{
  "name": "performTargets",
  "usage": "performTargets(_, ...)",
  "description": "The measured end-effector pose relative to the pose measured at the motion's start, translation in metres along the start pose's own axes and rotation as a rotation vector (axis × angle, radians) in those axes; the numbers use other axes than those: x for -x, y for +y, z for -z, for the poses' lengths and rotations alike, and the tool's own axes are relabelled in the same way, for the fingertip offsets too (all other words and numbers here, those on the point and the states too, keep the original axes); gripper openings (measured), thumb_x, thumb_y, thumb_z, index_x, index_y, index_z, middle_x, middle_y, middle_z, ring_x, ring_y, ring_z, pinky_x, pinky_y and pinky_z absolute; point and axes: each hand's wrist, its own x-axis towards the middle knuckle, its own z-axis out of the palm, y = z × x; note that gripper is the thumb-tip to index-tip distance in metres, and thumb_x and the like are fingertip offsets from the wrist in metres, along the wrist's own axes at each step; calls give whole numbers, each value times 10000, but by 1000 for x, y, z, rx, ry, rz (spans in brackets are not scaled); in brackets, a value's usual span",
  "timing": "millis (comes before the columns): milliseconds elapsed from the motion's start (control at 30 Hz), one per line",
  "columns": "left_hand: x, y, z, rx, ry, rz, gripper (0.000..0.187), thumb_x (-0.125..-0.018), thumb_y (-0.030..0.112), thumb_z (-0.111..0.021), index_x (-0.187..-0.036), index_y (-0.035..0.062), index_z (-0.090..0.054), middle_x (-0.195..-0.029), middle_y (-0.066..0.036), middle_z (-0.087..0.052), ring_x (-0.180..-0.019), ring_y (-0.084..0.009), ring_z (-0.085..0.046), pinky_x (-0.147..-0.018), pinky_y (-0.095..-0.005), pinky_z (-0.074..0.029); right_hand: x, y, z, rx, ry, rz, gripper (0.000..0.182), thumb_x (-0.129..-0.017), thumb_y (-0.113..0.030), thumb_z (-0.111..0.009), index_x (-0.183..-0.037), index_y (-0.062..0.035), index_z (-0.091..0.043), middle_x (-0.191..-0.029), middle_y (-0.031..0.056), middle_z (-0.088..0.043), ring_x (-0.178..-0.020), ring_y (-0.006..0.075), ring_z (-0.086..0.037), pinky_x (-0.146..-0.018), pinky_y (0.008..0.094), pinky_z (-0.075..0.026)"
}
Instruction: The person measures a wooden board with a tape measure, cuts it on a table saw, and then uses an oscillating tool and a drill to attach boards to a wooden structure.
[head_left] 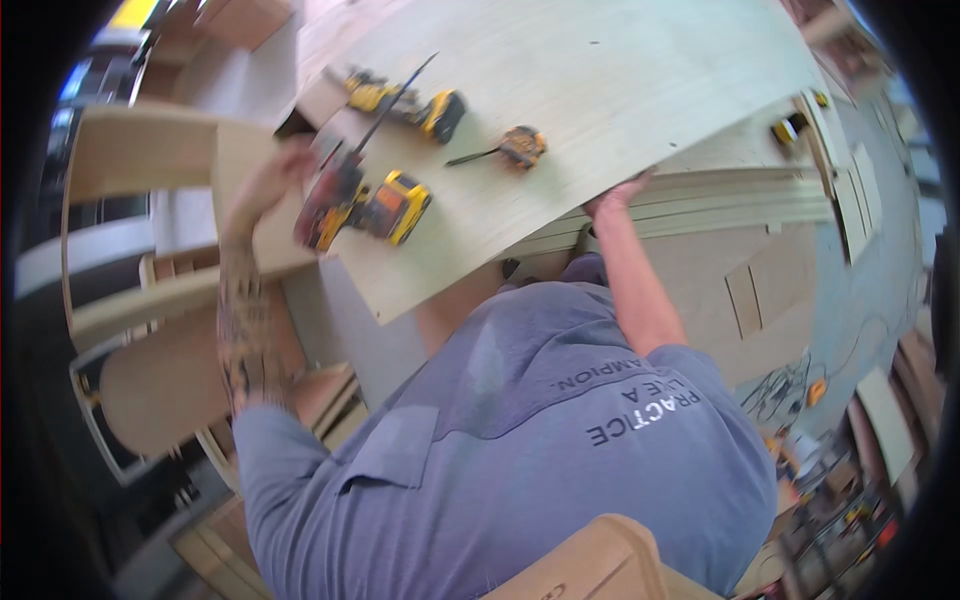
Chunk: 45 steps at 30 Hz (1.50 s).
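A pale plywood panel [560,80] spreads out in front of me. My right hand [615,195] grips its near edge. My left hand [270,185], smeared by motion, is raised at the panel's left edge, right beside a red, black and yellow cordless power tool [345,205] with a yellow battery. Farther back on the panel lies another yellow and black cordless tool [405,105], partly overlapped by a long thin dark rod [400,95]. A yellow and black tape measure [523,147] sits near the middle, with a slim black marker-like stick [470,157] at its side.
Under the panel on the right is a stack of boards [730,195]. Another yellow and black tape measure [790,128] lies there. An open wooden cabinet frame [140,225] stands at the left. Tangled cables [780,390] lie on the floor at right.
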Motion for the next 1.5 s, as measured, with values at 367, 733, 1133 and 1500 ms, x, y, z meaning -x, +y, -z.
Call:
performTargets(367, 44, 27, -180, 656, 409, -179, 700, -878, 41, -778, -1507, 42, -471, -1197, -55, -680, -1108, -168, -639, -1017, -362, -495, -3, 0, 7, -147, 54, -144, 1089, -871, -931, -327, -1627, -147, -316, -1642, 148, -371, -1476, 366, -389, -1174, 535, -371)
performTargets(733, -9, 148, -199, 270, 204, -66, 408, -943, 93, -718, -1325, -25, -637, -911, -23, -670, -797, -80, -641, -732, -236, -524, -2, 1, 4, -195, 82, -161, 1085, -857, -944, -315, -1575, -137, -426, -1538, 150, -513, -1378, 353, -516, -1109, 546, -444)
performTargets(1133, -97, 269, -260, -226, -120, -168, 395, -880, 226, -822, -1169, -8, -690, -1025, -89, -748, -895, -156, -708, -794, -334, -569, -2, 4, 5, -393, 149, -151, 909, -941, -821, -448, -1423, -58, -550, -1295, 155, -672, -1169, 299, -675, -971, 466, -571)
performTargets(1500, -110, 281, -271, -330, -195, -178, 450, -901, 228, -796, -1264, -2, -664, -1050, -124, -763, -932, -192, -735, -843, -337, -572, -4, 8, 8, -382, 176, -154, 949, -897, -845, -507, -1388, -35, -567, -1266, 158, -680, -1146, 299, -683, -966, 467, -569)
